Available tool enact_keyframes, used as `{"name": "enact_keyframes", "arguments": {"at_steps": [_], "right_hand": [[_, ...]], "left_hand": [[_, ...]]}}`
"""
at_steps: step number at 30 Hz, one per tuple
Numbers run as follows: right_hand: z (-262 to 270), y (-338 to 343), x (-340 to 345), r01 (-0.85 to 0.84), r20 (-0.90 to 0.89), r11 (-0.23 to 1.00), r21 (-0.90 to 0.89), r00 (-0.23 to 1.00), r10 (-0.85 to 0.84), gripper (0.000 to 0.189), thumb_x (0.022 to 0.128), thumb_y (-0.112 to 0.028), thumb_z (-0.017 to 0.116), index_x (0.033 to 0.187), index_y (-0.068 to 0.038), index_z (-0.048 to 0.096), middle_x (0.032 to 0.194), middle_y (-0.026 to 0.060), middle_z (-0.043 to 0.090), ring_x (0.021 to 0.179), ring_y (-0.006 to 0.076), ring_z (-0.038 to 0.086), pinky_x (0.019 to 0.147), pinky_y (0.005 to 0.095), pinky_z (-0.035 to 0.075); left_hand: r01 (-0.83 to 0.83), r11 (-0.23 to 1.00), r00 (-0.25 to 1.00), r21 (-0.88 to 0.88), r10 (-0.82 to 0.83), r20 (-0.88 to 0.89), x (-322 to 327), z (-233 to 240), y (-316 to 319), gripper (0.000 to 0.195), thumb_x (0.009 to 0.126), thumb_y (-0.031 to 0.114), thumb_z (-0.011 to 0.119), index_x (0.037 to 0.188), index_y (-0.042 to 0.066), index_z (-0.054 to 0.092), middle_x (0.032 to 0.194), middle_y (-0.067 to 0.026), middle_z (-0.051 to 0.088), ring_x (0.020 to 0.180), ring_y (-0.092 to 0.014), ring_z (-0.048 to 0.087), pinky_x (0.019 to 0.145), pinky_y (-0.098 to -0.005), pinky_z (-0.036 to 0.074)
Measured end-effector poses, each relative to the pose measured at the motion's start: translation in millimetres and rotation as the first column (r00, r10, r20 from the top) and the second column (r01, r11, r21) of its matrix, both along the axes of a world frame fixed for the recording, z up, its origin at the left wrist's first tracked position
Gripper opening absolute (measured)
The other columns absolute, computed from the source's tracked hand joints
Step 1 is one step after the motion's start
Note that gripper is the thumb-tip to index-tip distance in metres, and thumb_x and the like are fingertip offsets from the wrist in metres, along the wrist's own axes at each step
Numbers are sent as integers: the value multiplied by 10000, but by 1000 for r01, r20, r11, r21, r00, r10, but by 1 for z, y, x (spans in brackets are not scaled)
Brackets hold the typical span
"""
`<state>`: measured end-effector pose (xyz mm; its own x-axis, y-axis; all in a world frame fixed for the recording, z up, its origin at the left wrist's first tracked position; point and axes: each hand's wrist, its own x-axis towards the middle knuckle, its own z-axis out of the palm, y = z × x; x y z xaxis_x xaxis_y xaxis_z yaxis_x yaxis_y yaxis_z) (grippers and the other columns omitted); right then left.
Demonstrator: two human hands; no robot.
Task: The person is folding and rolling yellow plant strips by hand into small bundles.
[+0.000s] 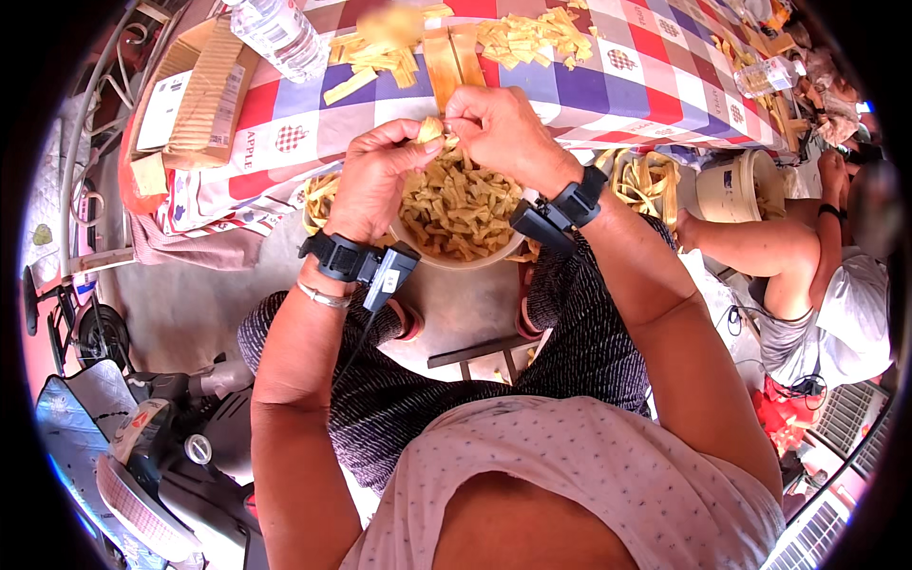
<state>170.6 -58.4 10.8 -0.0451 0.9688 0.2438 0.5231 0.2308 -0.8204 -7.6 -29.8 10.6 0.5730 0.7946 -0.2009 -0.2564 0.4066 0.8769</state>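
My left hand [385, 167] pinches a small pale-yellow folded strip piece [430, 131] between thumb and fingers. My right hand [499, 128] is closed with its fingertips against the same piece from the right. Both hands are above a round pale tub [463, 263] heaped with short yellow-brown pieces [459, 206], of a material I cannot name for certain. Just beyond my hands, at the table edge, is a wooden block with a slit [453, 60]. Flat yellow pieces [534, 35] are piled right of the block, and more strips [374, 60] lie left of it.
The table has a checked cloth [598, 85]. A cardboard box [196, 100] and a water bottle [281, 35] stand at its left. Long strips [645, 185] hang at a container to the right. A bucket [727, 189] stands by a seated person [805, 263]. A scooter [192, 456] is lower left.
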Motion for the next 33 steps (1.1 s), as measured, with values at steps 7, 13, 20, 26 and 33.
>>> {"name": "enact_keyframes", "arguments": {"at_steps": [7,13,20,26,33], "right_hand": [[12,-7,-1,-180,144,984,0,973,178,143,795,-99,595,714,9,546,549,173,530,477,295,518,482,399,400],[13,-8,-1,-233,10,968,-98,972,235,288,877,-256,622,758,5,602,496,87,490,448,140,466,447,313,370],[44,-18,14,-215,-576,959,-184,814,72,275,911,-217,593,685,-62,617,545,-56,465,485,23,396,430,197,310],[41,-13,15,-275,-480,947,-168,862,165,212,881,-236,642,781,-57,588,618,-46,523,560,19,481,480,178,379],[28,-12,0,-282,-253,942,181,913,321,225,794,-35,701,984,-31,583,894,7,591,770,71,595,666,201,483]], "left_hand": [[-1,997,995,83,9,-99,-10,-1,13,180,808,36,652,962,-44,606,909,-76,648,772,-123,553,761,-246,425],[66,997,994,42,-62,-93,-7,17,7,166,850,84,569,950,-46,593,859,-64,630,757,-117,561,711,-233,429],[81,996,997,-22,-81,6,-22,37,4,146,866,141,534,806,8,530,556,53,349,465,-39,252,441,-214,174],[51,989,993,-139,-35,116,-29,26,8,146,856,114,533,747,24,496,548,61,337,455,-35,243,438,-211,183],[66,984,997,-165,-60,40,-20,25,2,196,873,149,504,709,69,431,564,57,297,472,-45,242,449,-212,192]]}}
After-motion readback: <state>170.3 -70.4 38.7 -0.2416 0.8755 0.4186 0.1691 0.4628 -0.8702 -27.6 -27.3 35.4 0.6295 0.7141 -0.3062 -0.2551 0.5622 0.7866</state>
